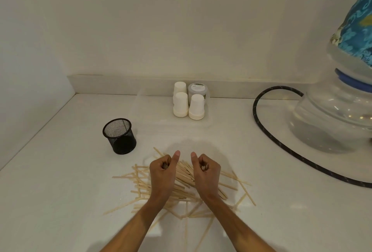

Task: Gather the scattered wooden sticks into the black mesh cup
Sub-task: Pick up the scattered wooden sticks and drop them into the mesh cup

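- Looking down from the head view, both hands are hovering over the heap of wooden sticks (pixel 181 183) lying at 6 o'clock on the tabletop (pixel 60 191).
- The left hand (pixel 162 173) is making a closed grip with its fingers curled around what seems to be a few stick ends, thumb pointing up; the right hand (pixel 207 171) is gripping a small bunch the same way.
- The black mesh cup (pixel 119 136) is standing upright at 10 o'clock from the pile, well apart from both hands and apparently holding nothing yet.
- Judging the risk: the sticks are crossing each other loosely, so lifting two separate bundles is likely dragging neighbours along and flinging strays toward the near edge.
- The cup looks light; long sticks hitting its rim at an angle could be tipping it over.
- Surface and room: a smooth white tabletop meeting pale walls; stacked paper cups (pixel 188 101) and a jar (pixel 197 89) at 12 o'clock, a braided hose (pixel 261 127) looping to a glass vessel (pixel 332 119) at 3 o'clock.
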A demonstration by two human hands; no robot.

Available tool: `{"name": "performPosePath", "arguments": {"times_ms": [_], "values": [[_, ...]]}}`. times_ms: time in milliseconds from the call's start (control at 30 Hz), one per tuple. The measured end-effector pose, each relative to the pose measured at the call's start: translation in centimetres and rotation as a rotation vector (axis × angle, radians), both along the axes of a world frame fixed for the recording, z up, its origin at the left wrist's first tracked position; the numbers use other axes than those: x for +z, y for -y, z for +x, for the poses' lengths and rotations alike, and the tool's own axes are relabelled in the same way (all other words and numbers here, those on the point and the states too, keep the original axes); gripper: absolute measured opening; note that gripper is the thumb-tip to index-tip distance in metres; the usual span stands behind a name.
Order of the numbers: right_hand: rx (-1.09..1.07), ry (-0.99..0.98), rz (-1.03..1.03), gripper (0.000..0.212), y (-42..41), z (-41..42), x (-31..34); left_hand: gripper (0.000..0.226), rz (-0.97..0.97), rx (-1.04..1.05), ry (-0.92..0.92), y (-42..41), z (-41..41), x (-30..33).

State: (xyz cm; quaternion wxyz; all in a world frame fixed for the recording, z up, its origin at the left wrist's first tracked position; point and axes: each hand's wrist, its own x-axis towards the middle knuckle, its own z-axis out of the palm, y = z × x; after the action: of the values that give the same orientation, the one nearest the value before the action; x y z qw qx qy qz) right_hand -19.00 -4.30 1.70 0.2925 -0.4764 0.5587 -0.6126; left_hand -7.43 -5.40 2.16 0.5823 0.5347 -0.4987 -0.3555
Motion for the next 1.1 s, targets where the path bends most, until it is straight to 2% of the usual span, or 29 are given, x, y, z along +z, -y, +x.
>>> {"name": "performPosePath", "arguments": {"times_ms": [233, 367, 600, 767, 1000, 1100], "values": [[0.000, 0.062, 0.041, 0.054, 0.5, -0.3, 0.4, 0.059, 0.028, -0.024, 0.025, 0.4, 0.5, -0.7], [0.001, 0.030, 0.134, 0.057, 0.0, -0.3, -1.0, 0.057, 0.072, -0.027, 0.034, 0.1, 0.4, -1.2], [0.005, -0.038, 0.157, 0.055, 0.2, -0.7, -1.4, 0.055, 0.153, -0.056, 0.036, -0.1, 0.8, -2.2], [0.046, -0.023, 0.197, 0.055, 0.8, -0.7, -0.6, 0.063, 0.106, -0.073, -0.007, 1.1, 1.6, -0.8], [0.122, 0.214, 0.106, 0.059, 4.8, 2.8, 4.2, 0.057, -0.032, -0.004, -0.206, 4.8, 5.4, 3.1], [0.182, 0.309, 0.084, 0.054, 6.6, 5.2, 5.9, 0.058, -0.057, 0.023, -0.179, 6.2, 7.8, 4.4]]}}
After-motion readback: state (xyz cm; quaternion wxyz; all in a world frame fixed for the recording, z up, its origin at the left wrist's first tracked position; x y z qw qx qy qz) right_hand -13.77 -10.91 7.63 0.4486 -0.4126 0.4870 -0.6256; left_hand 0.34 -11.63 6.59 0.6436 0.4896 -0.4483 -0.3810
